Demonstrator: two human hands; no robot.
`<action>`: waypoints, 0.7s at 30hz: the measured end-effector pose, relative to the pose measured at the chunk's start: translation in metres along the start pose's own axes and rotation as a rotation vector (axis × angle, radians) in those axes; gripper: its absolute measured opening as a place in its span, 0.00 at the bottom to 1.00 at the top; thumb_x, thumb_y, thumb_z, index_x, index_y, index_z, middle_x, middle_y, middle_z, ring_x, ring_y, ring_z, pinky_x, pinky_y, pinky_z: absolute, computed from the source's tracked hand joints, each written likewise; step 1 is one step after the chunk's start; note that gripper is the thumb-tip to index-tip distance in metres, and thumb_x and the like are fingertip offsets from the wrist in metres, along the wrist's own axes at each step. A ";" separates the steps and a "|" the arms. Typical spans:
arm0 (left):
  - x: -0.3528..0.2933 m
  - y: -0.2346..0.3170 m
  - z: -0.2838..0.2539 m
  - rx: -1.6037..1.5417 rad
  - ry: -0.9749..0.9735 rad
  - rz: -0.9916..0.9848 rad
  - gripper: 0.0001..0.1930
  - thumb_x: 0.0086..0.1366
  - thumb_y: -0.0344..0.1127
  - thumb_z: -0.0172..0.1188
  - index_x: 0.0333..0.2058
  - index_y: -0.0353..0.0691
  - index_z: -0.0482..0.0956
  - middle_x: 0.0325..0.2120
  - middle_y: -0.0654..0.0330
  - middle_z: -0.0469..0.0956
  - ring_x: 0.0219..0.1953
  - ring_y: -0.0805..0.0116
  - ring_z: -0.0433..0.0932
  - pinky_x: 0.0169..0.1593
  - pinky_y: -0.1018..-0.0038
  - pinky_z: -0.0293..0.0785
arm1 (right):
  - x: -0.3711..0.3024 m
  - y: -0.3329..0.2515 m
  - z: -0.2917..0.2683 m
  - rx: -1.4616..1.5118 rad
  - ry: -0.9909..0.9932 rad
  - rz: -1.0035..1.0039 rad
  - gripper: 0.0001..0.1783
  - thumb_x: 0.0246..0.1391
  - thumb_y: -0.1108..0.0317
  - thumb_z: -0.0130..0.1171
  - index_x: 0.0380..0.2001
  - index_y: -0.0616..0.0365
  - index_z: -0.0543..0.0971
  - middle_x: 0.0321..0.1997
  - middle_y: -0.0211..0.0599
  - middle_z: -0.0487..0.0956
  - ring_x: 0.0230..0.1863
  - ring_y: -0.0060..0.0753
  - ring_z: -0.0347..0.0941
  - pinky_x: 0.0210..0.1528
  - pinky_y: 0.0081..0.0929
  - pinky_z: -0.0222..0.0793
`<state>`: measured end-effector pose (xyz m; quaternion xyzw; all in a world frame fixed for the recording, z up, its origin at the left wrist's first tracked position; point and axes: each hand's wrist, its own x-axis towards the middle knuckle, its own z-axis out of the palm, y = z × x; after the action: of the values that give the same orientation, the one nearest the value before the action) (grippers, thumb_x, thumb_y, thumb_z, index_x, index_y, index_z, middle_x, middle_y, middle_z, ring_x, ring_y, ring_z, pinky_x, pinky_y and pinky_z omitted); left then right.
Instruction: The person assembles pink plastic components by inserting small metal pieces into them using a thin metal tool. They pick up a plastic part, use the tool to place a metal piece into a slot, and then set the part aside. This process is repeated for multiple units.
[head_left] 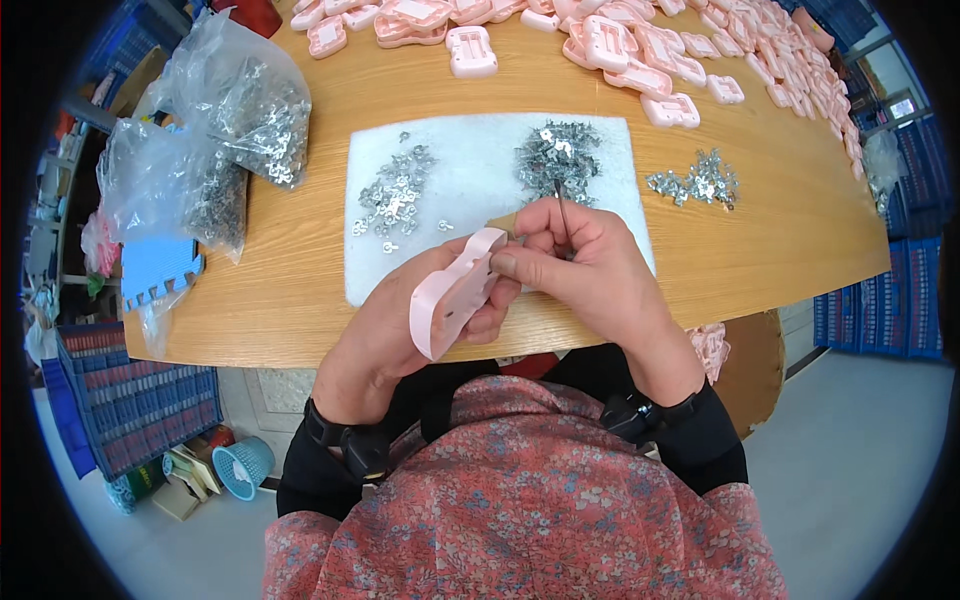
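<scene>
My left hand (395,295) is closed around a pale pink plastic housing (430,305), tilted on its side with its hollow inner face toward the right. At the housing's upper end, my right hand (600,270) has its thumb against the inside edge. A thin dark metal tool (560,195), its exact kind unclear, sticks up from between the right fingers. Whether the right fingertips pinch a small part is hidden. Beyond both hands lies a white foam sheet (470,160) bearing a loose left pile of small silver metal clips (395,195) and a denser right pile (550,155).
More metal clips (705,182) lie on the wooden table (780,230) right of the sheet. Pink housings (610,45) are heaped along the far side. Clear bags of metal parts (245,110) and a blue foam mat (158,268) sit at left. Blue crates (140,395) flank the table.
</scene>
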<state>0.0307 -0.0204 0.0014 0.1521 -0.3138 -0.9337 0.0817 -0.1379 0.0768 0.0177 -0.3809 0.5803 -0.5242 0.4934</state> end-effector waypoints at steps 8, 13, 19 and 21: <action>0.001 -0.010 -0.008 -0.216 -0.044 -0.066 0.26 0.71 0.54 0.47 0.55 0.38 0.69 0.35 0.51 0.72 0.23 0.72 0.62 0.27 0.77 0.59 | -0.006 0.010 -0.009 0.070 0.054 -0.002 0.12 0.59 0.68 0.64 0.41 0.65 0.79 0.29 0.22 0.78 0.30 0.09 0.69 0.34 0.13 0.67; 0.007 -0.016 0.004 -0.332 -0.070 -0.090 0.23 0.70 0.52 0.47 0.53 0.40 0.69 0.35 0.49 0.72 0.23 0.71 0.62 0.26 0.77 0.59 | -0.016 0.001 -0.009 0.151 0.066 -0.042 0.13 0.59 0.67 0.64 0.42 0.65 0.79 0.31 0.21 0.76 0.33 0.09 0.68 0.37 0.13 0.68; 0.013 -0.027 0.019 -0.361 -0.238 -0.126 0.23 0.74 0.48 0.43 0.60 0.42 0.66 0.36 0.53 0.73 0.24 0.72 0.65 0.28 0.77 0.60 | -0.028 0.005 -0.022 0.116 0.003 -0.002 0.10 0.59 0.67 0.65 0.37 0.63 0.79 0.30 0.20 0.76 0.32 0.08 0.67 0.35 0.13 0.67; 0.015 -0.032 0.018 -0.402 -0.288 -0.159 0.23 0.73 0.48 0.43 0.58 0.38 0.67 0.36 0.53 0.74 0.24 0.73 0.65 0.28 0.77 0.60 | -0.036 0.004 -0.024 0.156 0.004 0.013 0.10 0.59 0.66 0.65 0.37 0.62 0.79 0.30 0.20 0.76 0.31 0.08 0.67 0.33 0.12 0.66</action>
<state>0.0087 0.0116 -0.0078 0.0223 -0.1175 -0.9928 -0.0087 -0.1531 0.1172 0.0189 -0.3362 0.5413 -0.5653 0.5238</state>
